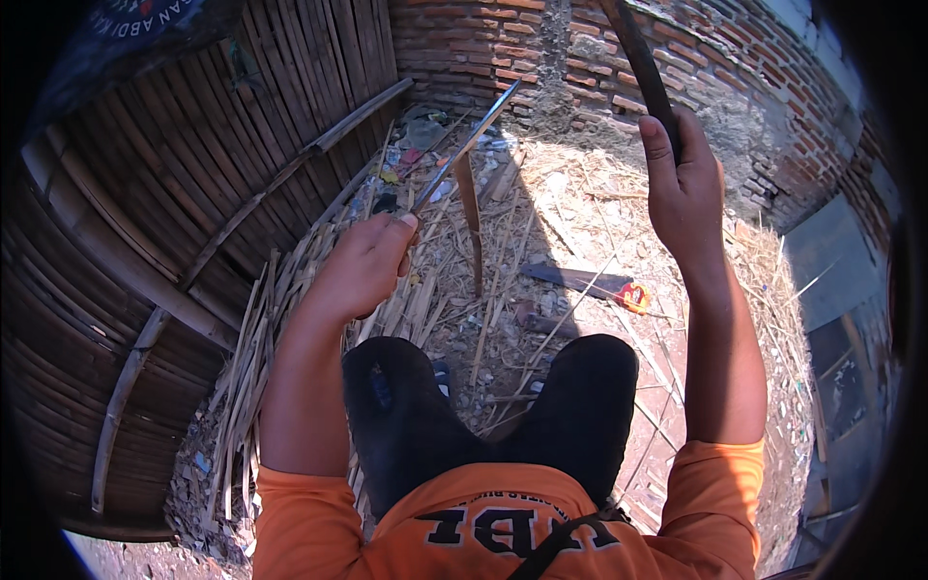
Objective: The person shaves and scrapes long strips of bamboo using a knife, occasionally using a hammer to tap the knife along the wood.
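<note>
My left hand (pixel 365 263) is closed round the near end of a long, thin strip (pixel 464 153) with a shiny, bluish edge. It slants up and away to the right; whether it is a blade or split bamboo I cannot tell. Below its middle a narrow brown strip (pixel 470 224) runs down toward the litter, seeming to meet it. Raised at the right, my right hand (pixel 684 184) grips the lower end of a long, dark stick-like thing (pixel 642 60), whose top passes out of view. A handsaw (pixel 580 280) with a red and yellow handle lies on the ground between the hands.
Split bamboo strips (pixel 246 387) lie along a slatted bamboo wall (pixel 145 184) at the left. Shavings and scraps (pixel 561 208) cover the ground ahead. A brick wall (pixel 464 43) closes the far side, and grey panels (pixel 836 261) lean at the right.
</note>
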The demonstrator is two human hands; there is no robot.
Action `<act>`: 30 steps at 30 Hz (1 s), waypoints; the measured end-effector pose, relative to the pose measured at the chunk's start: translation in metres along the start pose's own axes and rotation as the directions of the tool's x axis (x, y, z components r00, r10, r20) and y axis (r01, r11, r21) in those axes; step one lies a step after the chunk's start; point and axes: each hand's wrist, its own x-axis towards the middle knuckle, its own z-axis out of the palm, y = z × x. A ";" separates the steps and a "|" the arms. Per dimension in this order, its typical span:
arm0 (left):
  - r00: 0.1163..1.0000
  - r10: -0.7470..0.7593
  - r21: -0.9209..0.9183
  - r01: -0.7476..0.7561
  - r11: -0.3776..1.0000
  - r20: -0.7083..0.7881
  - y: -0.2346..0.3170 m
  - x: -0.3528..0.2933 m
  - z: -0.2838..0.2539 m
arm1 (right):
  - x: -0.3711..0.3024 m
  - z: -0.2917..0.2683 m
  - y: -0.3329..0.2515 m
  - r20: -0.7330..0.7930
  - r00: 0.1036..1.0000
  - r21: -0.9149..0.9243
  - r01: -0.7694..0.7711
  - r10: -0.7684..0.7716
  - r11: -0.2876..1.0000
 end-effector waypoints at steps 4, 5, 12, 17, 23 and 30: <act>1.000 -0.011 0.010 0.011 1.000 -0.007 0.003 -0.002 0.005 | -0.014 0.009 0.009 0.314 0.943 -0.228 -0.037 0.110 0.973; 1.000 0.000 -0.001 0.000 1.000 -0.003 0.001 -0.001 0.006 | -0.016 0.012 0.013 0.353 0.931 -0.261 0.004 0.091 0.965; 1.000 0.001 -0.033 -0.001 0.999 -0.008 -0.003 0.002 0.016 | -0.012 0.002 0.008 0.110 0.991 -0.074 -0.067 0.075 0.995; 0.996 0.024 -0.018 -0.025 1.000 -0.085 -0.014 0.007 0.016 | -0.030 0.013 0.026 0.346 0.916 -0.239 -0.126 0.206 0.963; 0.999 -0.036 -0.020 0.035 0.999 -0.038 -0.005 0.002 0.013 | -0.022 0.006 0.015 0.109 0.985 -0.061 -0.129 0.136 0.990; 0.999 0.022 -0.021 -0.023 1.000 -0.031 -0.009 0.005 0.016 | -0.011 0.001 0.004 0.209 0.974 -0.212 -0.046 0.092 0.976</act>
